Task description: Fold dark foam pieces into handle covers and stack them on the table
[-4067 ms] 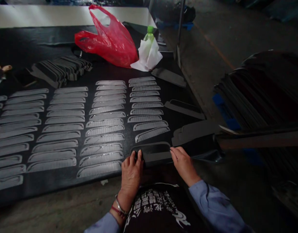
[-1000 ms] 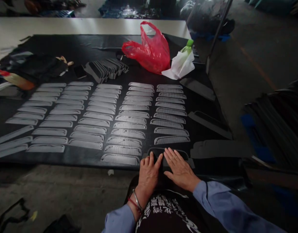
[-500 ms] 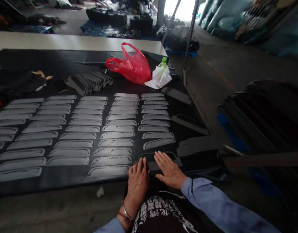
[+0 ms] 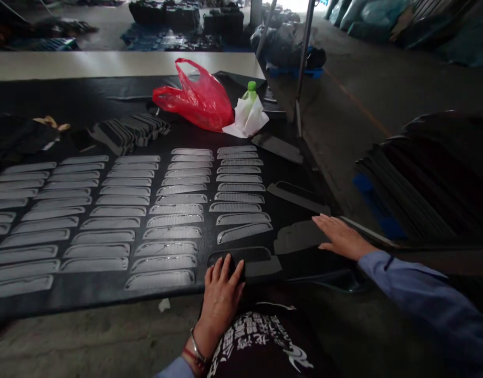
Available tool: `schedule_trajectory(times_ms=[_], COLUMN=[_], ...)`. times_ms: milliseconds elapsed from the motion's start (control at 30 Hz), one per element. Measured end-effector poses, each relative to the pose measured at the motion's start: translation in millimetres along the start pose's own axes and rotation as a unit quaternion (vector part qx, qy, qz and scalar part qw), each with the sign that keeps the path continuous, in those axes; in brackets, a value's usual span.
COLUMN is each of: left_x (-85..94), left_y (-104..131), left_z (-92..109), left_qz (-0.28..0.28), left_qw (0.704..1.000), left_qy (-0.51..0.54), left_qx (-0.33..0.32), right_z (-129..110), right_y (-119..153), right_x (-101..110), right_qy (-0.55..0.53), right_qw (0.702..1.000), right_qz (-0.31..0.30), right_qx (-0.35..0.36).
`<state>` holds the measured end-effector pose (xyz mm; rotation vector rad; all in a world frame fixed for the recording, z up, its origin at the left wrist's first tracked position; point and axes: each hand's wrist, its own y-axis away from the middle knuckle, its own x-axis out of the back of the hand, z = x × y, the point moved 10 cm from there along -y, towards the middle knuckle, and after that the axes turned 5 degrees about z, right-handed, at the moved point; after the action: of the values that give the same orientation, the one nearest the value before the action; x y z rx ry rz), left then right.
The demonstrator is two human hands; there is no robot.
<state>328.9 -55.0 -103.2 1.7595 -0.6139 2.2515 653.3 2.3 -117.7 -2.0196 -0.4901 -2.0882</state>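
Note:
My left hand (image 4: 222, 291) lies with spread fingers on the left part of a dark piece with a rounded outline (image 4: 261, 262) at the table's front edge. Over to the right, my right hand (image 4: 341, 236) has its fingers stretched out, the tips at the right end of some flat grey pieces (image 4: 298, 236). Neither hand grips anything. Rows of long grey strips with shiny edges (image 4: 166, 262) cover the black tabletop to the left. Another dark piece (image 4: 298, 197) lies further back on the right.
A red plastic bag (image 4: 204, 100) and a green-capped bottle (image 4: 251, 92) wrapped in white paper (image 4: 247, 121) stand at the back. Overlapping grey pieces (image 4: 127, 131) lie left of them. A metal post (image 4: 304, 58) rises behind the right corner; stacked dark sheets (image 4: 430, 173) are beyond.
My right hand has moved right, from the front dark piece to the flat grey pieces. My left hand stays near the front piece, its fingers now more spread. The view has shifted slightly.

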Motion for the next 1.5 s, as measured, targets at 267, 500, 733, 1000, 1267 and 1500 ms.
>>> schedule_trajectory(times_ms=[267, 500, 733, 1000, 1267, 1500], left_x=[-3.7, -4.0, 1.5, -0.1, 3.1, 2.3], left_y=[6, 6, 11, 14, 12, 13], left_z=[-3, -2, -10, -20, -27, -30], left_qz=[0.016, 0.009, 0.019, 0.039, 0.026, 0.041], left_qw=[1.0, 0.999, 0.998, 0.998, 0.998, 0.998], left_qy=[-0.007, 0.006, -0.003, 0.006, 0.013, 0.021], left_qx=[0.02, 0.037, 0.053, 0.041, 0.047, 0.042], right_z=[7, 3, -7, -47, -172, -210], right_y=[-5, -4, -5, -11, -5, 0], right_x=[2, 12, 47, 93, 70, 28], right_qy=[-0.028, -0.034, -0.052, -0.069, -0.19, -0.166], right_qw=[0.998, 0.997, 0.995, 0.987, 0.98, 0.983], right_qz=[0.022, 0.031, 0.08, 0.148, 0.046, 0.072], right_qx=[0.051, 0.054, 0.031, 0.008, 0.019, 0.037])
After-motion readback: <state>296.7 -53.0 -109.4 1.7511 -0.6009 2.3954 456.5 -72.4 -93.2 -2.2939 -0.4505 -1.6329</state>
